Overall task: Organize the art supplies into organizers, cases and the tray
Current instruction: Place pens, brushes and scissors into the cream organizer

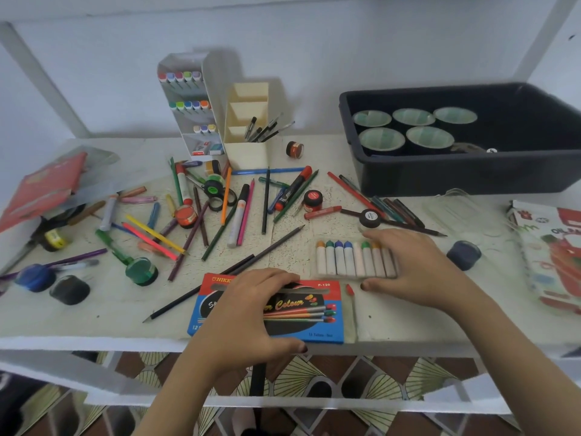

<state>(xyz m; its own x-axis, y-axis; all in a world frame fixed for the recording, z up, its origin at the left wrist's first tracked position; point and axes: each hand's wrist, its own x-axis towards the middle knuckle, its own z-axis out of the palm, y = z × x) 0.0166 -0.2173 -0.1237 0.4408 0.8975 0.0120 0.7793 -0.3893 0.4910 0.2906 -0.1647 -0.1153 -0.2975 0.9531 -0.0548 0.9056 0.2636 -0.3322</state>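
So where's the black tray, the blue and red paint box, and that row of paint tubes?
black tray [440, 180], head view, on its front outer wall.
paint box [317, 313], head view, on the right part of its printed lid.
row of paint tubes [341, 262], head view, on a white tube body.

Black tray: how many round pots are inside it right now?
5. Three pots line the back of the black tray: left, middle, right. Two more stand in front: left, right. The tray's near wall may hide others.
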